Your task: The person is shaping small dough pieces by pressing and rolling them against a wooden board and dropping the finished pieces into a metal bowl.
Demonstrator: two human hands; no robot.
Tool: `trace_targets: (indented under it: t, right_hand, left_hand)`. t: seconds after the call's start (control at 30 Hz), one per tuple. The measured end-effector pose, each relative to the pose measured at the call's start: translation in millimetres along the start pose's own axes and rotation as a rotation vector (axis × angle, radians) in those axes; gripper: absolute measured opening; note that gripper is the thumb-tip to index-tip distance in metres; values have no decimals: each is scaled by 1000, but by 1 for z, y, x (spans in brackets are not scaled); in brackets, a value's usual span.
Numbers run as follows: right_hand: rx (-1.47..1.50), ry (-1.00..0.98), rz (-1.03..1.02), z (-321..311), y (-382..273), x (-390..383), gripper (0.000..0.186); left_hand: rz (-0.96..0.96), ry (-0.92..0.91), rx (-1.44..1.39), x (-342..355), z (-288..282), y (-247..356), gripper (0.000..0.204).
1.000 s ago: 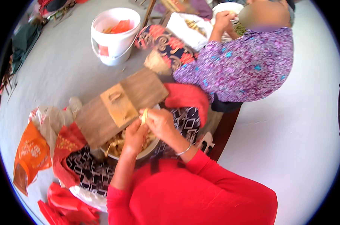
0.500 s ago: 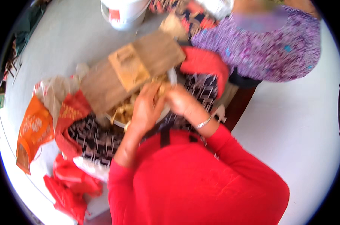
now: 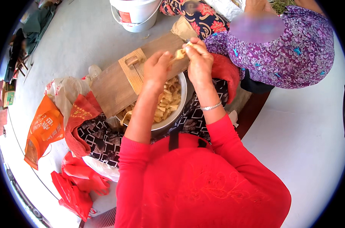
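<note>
A pale yellow strip of food [image 3: 181, 53] stretches between my two hands above a wooden board. My right hand [image 3: 200, 62], with a silver bangle at the wrist, pinches its upper end. Slightly blurred, my left hand [image 3: 156, 70] has its fingers curled at the strip's lower end. Below my hands, a round metal basin [image 3: 184, 91] holds many short tan-yellow pieces [image 3: 166, 102] of the same look. The wooden board [image 3: 108, 89] lies slantwise over the basin's far side. On it rests a lighter wooden block [image 3: 136, 78] with a slot and a raised grip.
A person in a purple floral top [image 3: 290, 49] sits close at the far right. Beyond the board stands a white bucket [image 3: 136, 13]. Orange [image 3: 45, 127] and red bags [image 3: 77, 182] lie at the left. A red towel [image 3: 222, 74] borders the basin's right side.
Both hands have risen away from the basin and moved apart, the right one up and rightward. The yellow strip now shows between them, and more of the basin's pieces are visible.
</note>
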State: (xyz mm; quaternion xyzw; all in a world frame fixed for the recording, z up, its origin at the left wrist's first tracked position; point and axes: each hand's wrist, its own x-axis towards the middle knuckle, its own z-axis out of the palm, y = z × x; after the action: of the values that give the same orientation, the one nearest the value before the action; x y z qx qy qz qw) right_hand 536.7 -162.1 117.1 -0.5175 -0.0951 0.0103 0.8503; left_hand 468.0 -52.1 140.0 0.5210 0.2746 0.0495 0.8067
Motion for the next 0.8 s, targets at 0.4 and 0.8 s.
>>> trace_targets:
  t: [0.4, 0.8]
  right_hand:
    - [-277, -338, 292, -19, -27, 24, 32]
    - [-837, -745, 197, -27, -48, -19, 29]
  left_hand:
    - [540, 122, 686, -22, -12, -3, 12]
    - [203, -289, 864, -68, -76, -13, 18]
